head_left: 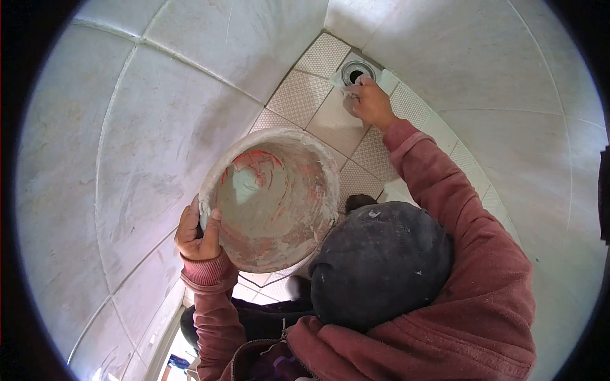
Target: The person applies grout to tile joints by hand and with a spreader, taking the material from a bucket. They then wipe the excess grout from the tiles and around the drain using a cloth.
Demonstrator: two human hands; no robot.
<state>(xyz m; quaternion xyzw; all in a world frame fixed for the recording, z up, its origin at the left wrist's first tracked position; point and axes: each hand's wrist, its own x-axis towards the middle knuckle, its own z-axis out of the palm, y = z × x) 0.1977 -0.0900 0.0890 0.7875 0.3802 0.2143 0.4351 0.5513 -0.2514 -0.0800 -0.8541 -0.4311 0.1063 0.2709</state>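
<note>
My left hand [200,232] grips the rim of a large bucket [279,244], its thumb over the edge and its fingers outside. The bucket is tilted, its inside smeared with grey paste and reddish streaks, with a pale lump [246,184] in it. At the top, my right hand [370,105] is closed at the edge of a round metal floor drain [358,71]. Its fingers pinch a crumpled, whitish translucent piece [349,91] beside the drain's dark hole.
Patterned and plain floor tiles [298,98] lie around the drain. Large pale wall tiles [171,120] rise on the left, and more wall [495,70] stands on the right. My bent knee [381,267] in dark cloth is close to the bucket's right side.
</note>
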